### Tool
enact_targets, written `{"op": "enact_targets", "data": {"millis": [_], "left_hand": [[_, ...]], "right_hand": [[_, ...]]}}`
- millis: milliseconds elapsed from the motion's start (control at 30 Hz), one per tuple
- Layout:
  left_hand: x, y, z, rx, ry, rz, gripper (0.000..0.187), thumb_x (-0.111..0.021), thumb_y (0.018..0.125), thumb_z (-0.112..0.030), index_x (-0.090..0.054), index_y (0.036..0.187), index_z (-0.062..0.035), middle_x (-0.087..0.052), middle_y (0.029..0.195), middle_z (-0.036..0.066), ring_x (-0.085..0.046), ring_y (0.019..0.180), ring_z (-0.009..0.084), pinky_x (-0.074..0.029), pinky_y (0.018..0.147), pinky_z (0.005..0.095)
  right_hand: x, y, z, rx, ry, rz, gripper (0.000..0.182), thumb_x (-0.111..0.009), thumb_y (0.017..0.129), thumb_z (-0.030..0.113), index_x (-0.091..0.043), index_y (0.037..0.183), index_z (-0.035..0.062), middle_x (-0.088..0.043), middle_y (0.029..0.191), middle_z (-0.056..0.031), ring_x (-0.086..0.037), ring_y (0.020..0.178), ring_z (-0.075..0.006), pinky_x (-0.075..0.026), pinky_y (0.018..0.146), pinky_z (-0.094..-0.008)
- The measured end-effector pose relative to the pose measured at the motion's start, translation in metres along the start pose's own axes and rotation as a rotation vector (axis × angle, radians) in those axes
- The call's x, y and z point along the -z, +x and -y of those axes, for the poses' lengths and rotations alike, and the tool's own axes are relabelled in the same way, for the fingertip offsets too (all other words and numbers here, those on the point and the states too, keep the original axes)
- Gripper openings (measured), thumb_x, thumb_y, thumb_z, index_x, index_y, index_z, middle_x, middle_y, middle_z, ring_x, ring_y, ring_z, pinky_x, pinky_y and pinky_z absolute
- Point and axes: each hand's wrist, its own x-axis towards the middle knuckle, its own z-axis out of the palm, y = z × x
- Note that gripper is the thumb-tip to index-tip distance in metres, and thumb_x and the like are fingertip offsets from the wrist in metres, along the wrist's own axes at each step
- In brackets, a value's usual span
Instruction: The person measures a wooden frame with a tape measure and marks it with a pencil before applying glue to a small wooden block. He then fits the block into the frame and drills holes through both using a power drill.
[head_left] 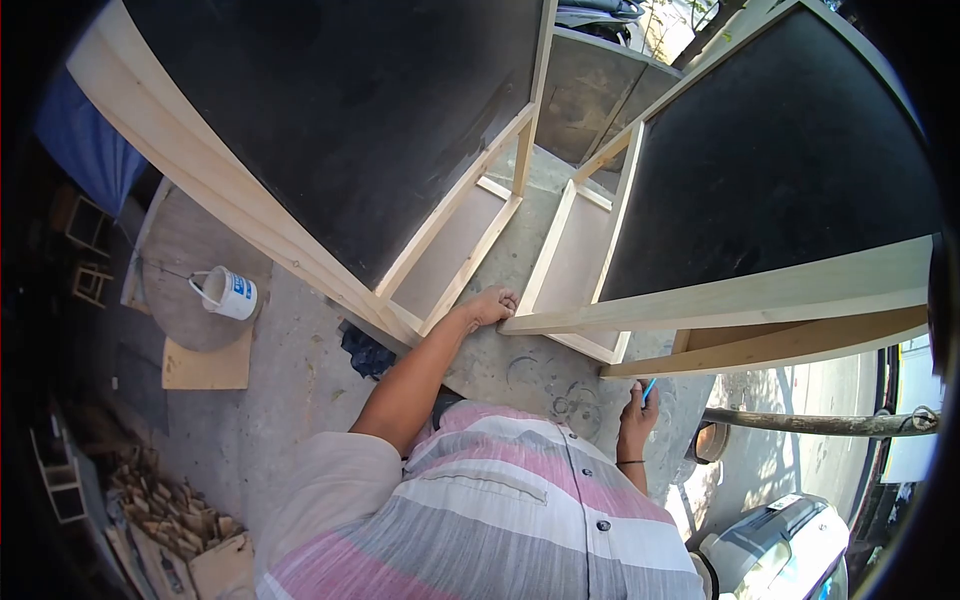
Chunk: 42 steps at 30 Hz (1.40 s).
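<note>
Two pale wooden frames with black panels stand before me, a left frame (455, 185) and a right frame (760, 308). My left hand (492, 306) reaches forward between them, beside the near corner of the right frame. Its fingers are curled, and what they hold, if anything, is hidden. Lower right, my right hand (638, 412) is closed around a thin blue stick (650, 387), perhaps a pen; most of it is covered by the fingers. That hand is just below the end of a curved wooden rail (720, 355) on the right frame.
A white bucket (230, 293) sits on a round board (190, 250) at left. Scrap wood (170, 500) is piled lower left. Dark cloth or plastic (367, 350) lies by the left frame. A wooden pole (820, 422) extends at right, near a parked vehicle (785, 550).
</note>
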Motion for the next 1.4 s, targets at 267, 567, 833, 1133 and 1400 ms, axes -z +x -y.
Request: {"op": "enact_targets", "data": {"millis": [267,567,833,1133,1400], "left_hand": [[-0.032,-0.009,-0.044,-0.073,0.025,-0.019,0.022,-0.058,0.074,0.007,-0.068,0.09,-0.0033,-0.064,0.082,0.002,-0.057,0.075,0.0084,-0.044,0.067,0.0228],[-0.023,-0.017,-0.056,0.058,0.303,-0.112,0.038,-0.078,0.075,-0.036,-0.072,0.095,-0.0038,-0.067,0.083,0.006,-0.06,0.077,0.0184,-0.048,0.073,0.0307],[-0.023,-0.007,-0.025,0.11,0.558,-0.222,0.05,-0.081,0.074,-0.042,-0.071,0.1,-0.0011,-0.071,0.1,0.02,-0.068,0.096,0.0314,-0.052,0.084,0.0377],[-0.017,0.002,-0.026,0.135,0.648,-0.27,0.041,-0.083,0.074,-0.038,-0.072,0.09,-0.0012,-0.071,0.094,0.02,-0.068,0.091,0.0321,-0.052,0.082,0.0385],[-0.021,0.011,0.01,0.021,0.512,-0.386,0.033,-0.086,0.072,-0.024,-0.065,0.08,-0.0003,-0.064,0.069,0.011,-0.061,0.06,0.0203,-0.049,0.056,0.0342]], "right_hand": [[-0.005,0.003,0.046,-0.096,0.223,0.098,0.026,-0.068,0.086,0.006,-0.056,0.109,0.0045,-0.05,0.076,0.0039,-0.034,0.049,-0.002,-0.025,0.043,-0.0209],[-0.01,0.012,0.04,0.018,0.149,0.044,0.025,-0.075,0.086,0.012,-0.06,0.104,0.0026,-0.049,0.077,0.0068,-0.033,0.056,-0.0013,-0.026,0.048,-0.02],[-0.011,0.01,0.061,0.149,-0.006,0.017,0.025,-0.076,0.086,0.016,-0.062,0.099,0.0002,-0.051,0.079,0.0045,-0.034,0.058,-0.0033,-0.029,0.05,-0.022],[-0.013,0.013,0.06,0.222,-0.07,0.002,0.025,-0.076,0.086,0.016,-0.063,0.099,-0.001,-0.053,0.08,0.0012,-0.037,0.061,-0.006,-0.031,0.052,-0.0227],[-0.011,0.011,0.062,0.077,-0.052,0.021,0.024,-0.077,0.084,0.013,-0.064,0.099,-0.0004,-0.055,0.082,0.0008,-0.036,0.06,-0.0053,-0.032,0.051,-0.0229]]}}
